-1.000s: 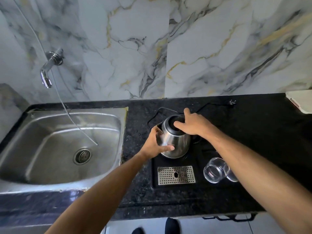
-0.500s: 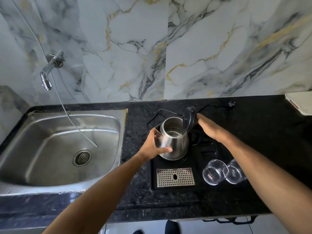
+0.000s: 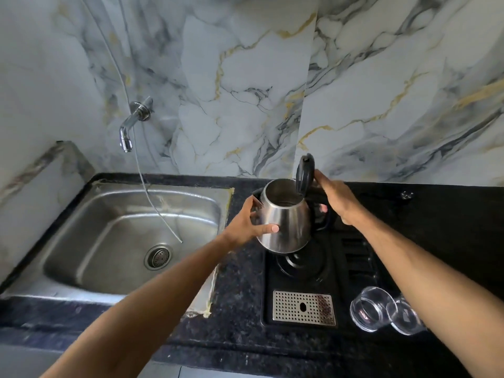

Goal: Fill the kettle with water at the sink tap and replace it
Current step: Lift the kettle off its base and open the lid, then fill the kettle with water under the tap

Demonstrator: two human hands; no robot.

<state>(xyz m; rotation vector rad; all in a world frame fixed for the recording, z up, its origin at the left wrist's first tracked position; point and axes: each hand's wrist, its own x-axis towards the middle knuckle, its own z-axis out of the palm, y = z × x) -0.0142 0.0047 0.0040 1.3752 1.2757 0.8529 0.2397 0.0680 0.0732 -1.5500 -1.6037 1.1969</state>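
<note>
Steel sink (image 3: 81,268) with the tap (image 3: 126,135) sits far left. Left hand (image 3: 245,227) cups the kettle (image 3: 283,222), lid (image 3: 305,171) flipped up, lifted just above its black base (image 3: 300,264). Right hand (image 3: 338,200) grips the handle. 2 glasses (image 3: 381,309) lie far right.

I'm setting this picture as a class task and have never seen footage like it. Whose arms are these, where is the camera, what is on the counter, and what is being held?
There is no machine: a person wears one wide-angle camera on the head, looking down at their own bare arms. The left hand cups the steel body of a kettle, on its spout side. The right hand grips its black handle. The kettle's lid stands open, and it is lifted off its round base, which sits in a black tray on the dark counter. Two clear glasses lie on their sides nearby. To the left are a steel sink and a wall tap.
</note>
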